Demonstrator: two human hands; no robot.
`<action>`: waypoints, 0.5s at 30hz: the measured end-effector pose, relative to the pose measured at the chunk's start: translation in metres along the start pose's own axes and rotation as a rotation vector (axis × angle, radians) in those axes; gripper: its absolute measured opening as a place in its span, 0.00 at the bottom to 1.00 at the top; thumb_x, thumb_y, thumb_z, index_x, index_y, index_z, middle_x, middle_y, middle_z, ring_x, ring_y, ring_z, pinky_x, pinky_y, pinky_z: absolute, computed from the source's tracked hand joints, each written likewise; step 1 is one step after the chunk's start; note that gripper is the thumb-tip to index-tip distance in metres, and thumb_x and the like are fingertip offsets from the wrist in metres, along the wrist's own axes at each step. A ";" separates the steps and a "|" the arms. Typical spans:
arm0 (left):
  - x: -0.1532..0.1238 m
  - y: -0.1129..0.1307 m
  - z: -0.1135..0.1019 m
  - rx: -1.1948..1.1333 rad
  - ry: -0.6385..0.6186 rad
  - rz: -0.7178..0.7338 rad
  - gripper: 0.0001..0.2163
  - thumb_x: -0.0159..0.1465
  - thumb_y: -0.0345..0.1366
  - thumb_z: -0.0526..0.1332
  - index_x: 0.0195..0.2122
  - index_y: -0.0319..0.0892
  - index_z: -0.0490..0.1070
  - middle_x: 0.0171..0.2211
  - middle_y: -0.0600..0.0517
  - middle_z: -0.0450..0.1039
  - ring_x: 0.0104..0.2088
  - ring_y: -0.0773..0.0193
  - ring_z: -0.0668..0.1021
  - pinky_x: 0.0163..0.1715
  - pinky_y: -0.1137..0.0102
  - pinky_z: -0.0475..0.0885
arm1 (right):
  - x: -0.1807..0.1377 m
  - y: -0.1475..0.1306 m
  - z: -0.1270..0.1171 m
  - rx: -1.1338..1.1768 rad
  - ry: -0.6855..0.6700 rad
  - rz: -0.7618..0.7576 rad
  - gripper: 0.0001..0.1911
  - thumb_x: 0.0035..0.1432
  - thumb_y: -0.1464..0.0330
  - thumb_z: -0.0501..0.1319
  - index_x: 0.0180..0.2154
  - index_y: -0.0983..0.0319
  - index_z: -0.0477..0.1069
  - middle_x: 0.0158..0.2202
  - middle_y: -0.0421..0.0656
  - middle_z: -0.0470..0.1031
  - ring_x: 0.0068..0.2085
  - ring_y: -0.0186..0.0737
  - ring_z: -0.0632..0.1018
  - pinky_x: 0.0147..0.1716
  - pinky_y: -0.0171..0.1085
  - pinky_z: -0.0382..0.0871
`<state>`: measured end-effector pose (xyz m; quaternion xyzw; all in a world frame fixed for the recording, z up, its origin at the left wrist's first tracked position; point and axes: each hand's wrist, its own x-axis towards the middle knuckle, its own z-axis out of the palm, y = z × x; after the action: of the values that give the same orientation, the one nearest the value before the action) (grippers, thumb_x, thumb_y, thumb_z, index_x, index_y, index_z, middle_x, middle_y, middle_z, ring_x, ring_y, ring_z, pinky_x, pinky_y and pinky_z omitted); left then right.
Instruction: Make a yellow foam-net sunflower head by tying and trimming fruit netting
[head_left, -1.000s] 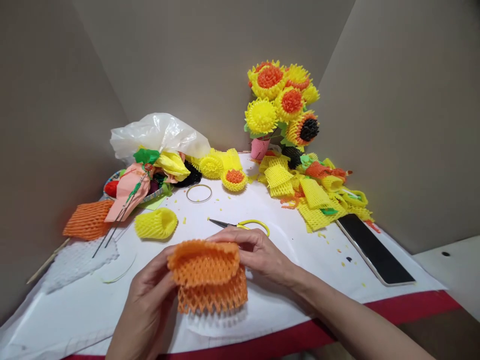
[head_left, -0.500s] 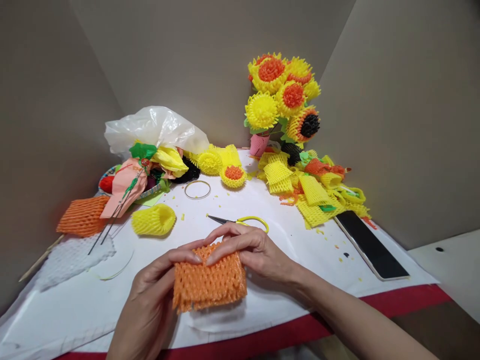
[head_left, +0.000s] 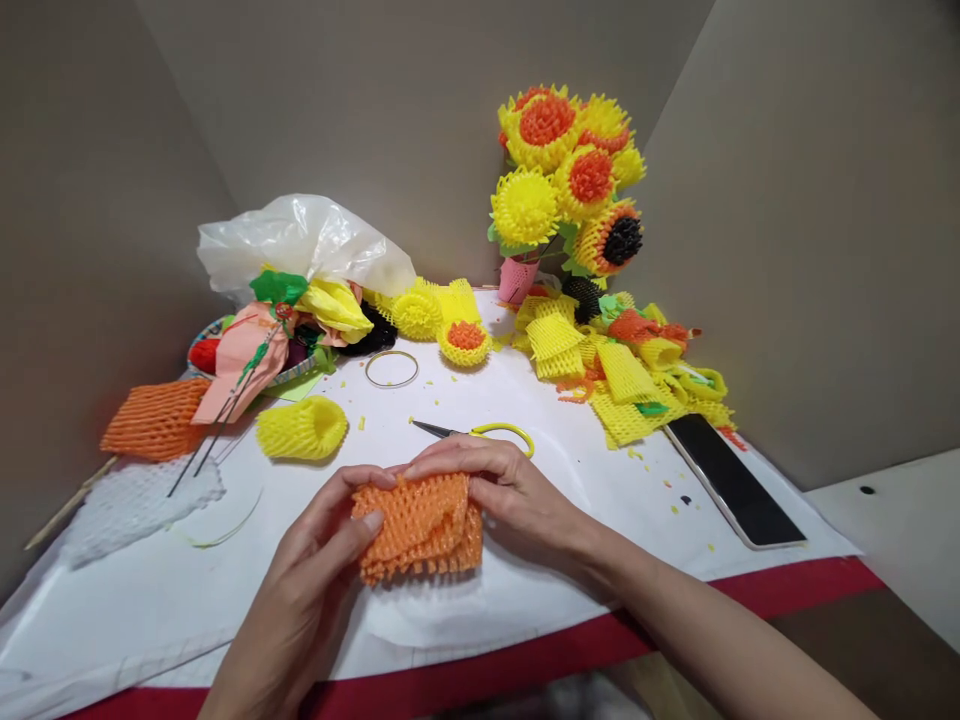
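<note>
An orange foam fruit net [head_left: 412, 520] is held between both hands above the front of the table, its right side folded over itself in a slanting flap. My left hand [head_left: 319, 545] grips its left end, the thumb lying on the front face and the fingers behind the top edge. At the upper right, my right hand [head_left: 510, 490] pinches the net, with fingers stretched along its top edge. Just beyond the hands lie yellow-handled scissors [head_left: 480, 435], blades pointing left. A yellow foam net [head_left: 301, 428] rests further left.
A pink vase [head_left: 517, 280] of foam flowers [head_left: 544, 120] stands at the back. Yellow net pieces [head_left: 622, 375] pile up at right beside a phone [head_left: 735, 480]. On the left are a plastic bag [head_left: 307, 240], another orange net [head_left: 154, 418], white netting [head_left: 142, 505] and a bangle [head_left: 391, 368].
The net's right side has been folded over, and its lower right edge now slants. My left thumb has moved down onto its front. The whole view has shifted slightly.
</note>
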<state>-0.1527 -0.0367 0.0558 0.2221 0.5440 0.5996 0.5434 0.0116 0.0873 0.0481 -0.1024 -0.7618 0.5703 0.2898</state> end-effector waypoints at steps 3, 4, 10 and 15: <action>0.002 -0.001 -0.004 0.026 0.003 0.000 0.10 0.58 0.39 0.69 0.41 0.50 0.74 0.43 0.57 0.74 0.45 0.62 0.73 0.39 0.77 0.69 | 0.001 -0.001 -0.003 0.049 -0.036 0.037 0.21 0.60 0.76 0.54 0.48 0.57 0.79 0.53 0.44 0.75 0.54 0.44 0.74 0.55 0.41 0.64; 0.003 -0.002 -0.006 0.036 0.013 0.013 0.11 0.58 0.39 0.69 0.41 0.50 0.74 0.43 0.57 0.74 0.45 0.62 0.73 0.39 0.77 0.69 | 0.001 -0.002 -0.004 0.062 -0.059 0.044 0.20 0.59 0.75 0.55 0.47 0.57 0.80 0.55 0.44 0.74 0.55 0.45 0.74 0.55 0.41 0.64; 0.006 -0.004 -0.008 0.099 0.099 0.136 0.18 0.56 0.44 0.71 0.47 0.49 0.73 0.47 0.55 0.74 0.48 0.60 0.73 0.38 0.76 0.70 | 0.000 -0.006 -0.006 0.094 -0.080 0.072 0.16 0.64 0.63 0.58 0.49 0.57 0.79 0.57 0.47 0.73 0.58 0.49 0.72 0.59 0.46 0.60; 0.006 -0.004 -0.004 0.065 0.191 0.253 0.21 0.57 0.44 0.71 0.50 0.50 0.72 0.49 0.53 0.75 0.53 0.57 0.73 0.42 0.75 0.70 | -0.002 -0.019 -0.004 0.025 -0.117 0.045 0.17 0.66 0.59 0.58 0.51 0.55 0.78 0.62 0.44 0.68 0.62 0.47 0.69 0.62 0.45 0.58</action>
<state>-0.1565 -0.0341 0.0489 0.2483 0.5800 0.6637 0.4019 0.0187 0.0831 0.0653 -0.0824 -0.7677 0.5911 0.2333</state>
